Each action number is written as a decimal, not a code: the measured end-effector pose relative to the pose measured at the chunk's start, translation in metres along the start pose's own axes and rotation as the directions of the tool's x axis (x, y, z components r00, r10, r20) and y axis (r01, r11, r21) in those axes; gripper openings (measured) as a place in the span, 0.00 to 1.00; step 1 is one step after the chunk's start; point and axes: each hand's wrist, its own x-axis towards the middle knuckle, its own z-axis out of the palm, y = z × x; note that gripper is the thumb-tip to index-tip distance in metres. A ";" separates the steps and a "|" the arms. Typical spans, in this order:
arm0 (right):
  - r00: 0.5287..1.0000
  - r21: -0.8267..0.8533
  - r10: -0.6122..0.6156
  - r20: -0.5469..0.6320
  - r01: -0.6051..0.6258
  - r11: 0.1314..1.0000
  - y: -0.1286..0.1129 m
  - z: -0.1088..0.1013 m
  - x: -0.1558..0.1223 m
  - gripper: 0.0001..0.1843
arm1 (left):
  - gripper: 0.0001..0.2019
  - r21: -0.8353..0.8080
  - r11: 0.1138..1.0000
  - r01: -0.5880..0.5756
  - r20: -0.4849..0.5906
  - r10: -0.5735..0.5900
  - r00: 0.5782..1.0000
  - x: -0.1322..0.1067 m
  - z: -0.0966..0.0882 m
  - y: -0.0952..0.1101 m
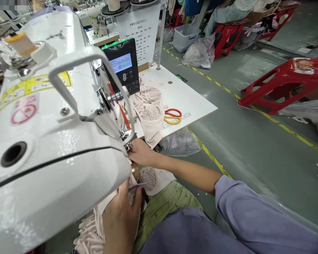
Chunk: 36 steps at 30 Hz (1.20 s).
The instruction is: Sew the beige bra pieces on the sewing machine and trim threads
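Note:
My left hand (pixel 123 213) is closed on the edge of a pale pink bra (pixel 148 180), pinching the fabric between thumb and fingers below the head of a white sewing machine (pixel 60 141). A patterned cup of this bra lies over my lap. My right hand (pixel 143 153) reaches in at the needle end of the machine with its fingers curled. Its fingertips are hidden behind the metal parts there, and what they hold does not show. The stitching spot itself is also covered by the machine head.
More pale bras (pixel 151 109) lie on the white table (pixel 190 95) beside scissors (pixel 172 116) with red and yellow handles. A control panel (pixel 123 67) stands behind the needle. Pale straps (pixel 90 233) hang low at left. A red stool (pixel 288 81) stands at right.

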 end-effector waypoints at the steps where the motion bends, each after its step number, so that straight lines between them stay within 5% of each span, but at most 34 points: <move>1: 1.000 -0.002 0.004 0.006 -0.004 1.000 0.000 0.000 0.000 0.16 | 0.27 -0.012 1.000 0.008 0.000 -0.008 1.000 0.000 0.001 0.000; 16: 0.999 0.006 -0.033 -0.013 0.034 0.999 0.005 0.001 0.004 0.21 | 0.30 -0.120 0.989 0.087 0.020 -0.085 0.996 -0.001 0.008 0.006; 26: 0.994 0.041 -0.112 -0.010 0.113 0.993 0.009 0.000 0.005 0.18 | 0.31 0.047 0.995 0.089 -0.010 -0.089 0.996 -0.006 0.002 0.012; 36: 0.995 -0.013 -0.085 -0.059 0.085 0.996 0.006 0.005 0.007 0.21 | 0.30 0.082 0.995 0.054 -0.018 -0.053 0.998 -0.011 0.005 -0.009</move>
